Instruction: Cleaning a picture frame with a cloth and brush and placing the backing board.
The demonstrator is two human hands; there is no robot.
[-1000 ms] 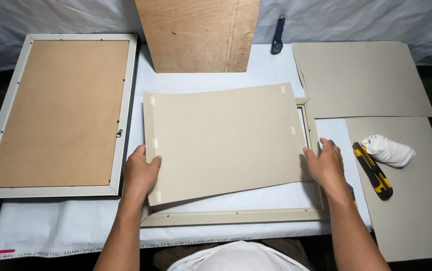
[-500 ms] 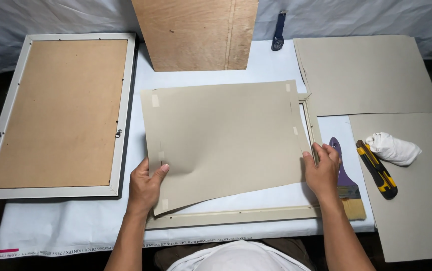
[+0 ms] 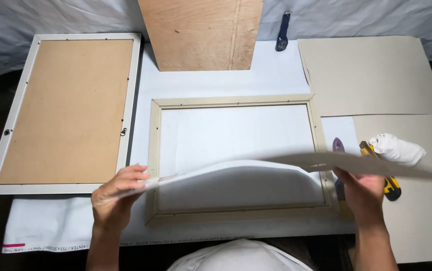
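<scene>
**Backing sheet lifted clear of the pale frame**

I had both hands well apart, one at each end of the grey backing sheet (image 3: 296, 165), and each was clamped on it. My left hand (image 3: 117, 193), at the lower left of the frame, pinched the sheet's left edge between thumb and fingers. My right hand (image 3: 364, 193), at the lower right, gripped the other end from below. The sheet hung in the air, seen almost edge-on and bowed upward in the middle, across the lower part of the picture.

Beneath it, in the centre, lay the pale empty frame (image 3: 153, 150) on the white table cover (image 3: 271, 80), with nothing visible inside its opening but the white surface. By my reading the sheet was off the frame, and nothing had been laid in its place.

At the upper left sat a second frame (image 3: 133, 95), white-edged, with its brown backing board in place. A plywood panel (image 3: 201, 30) stood at the top centre, with a dark-handled tool (image 3: 282, 32) to its right. Two more grey card sheets (image 3: 371, 75) lay at the right. On the lower one rested a yellow utility knife (image 3: 386, 180) and a white crumpled cloth (image 3: 397, 149), just above my right hand.
</scene>
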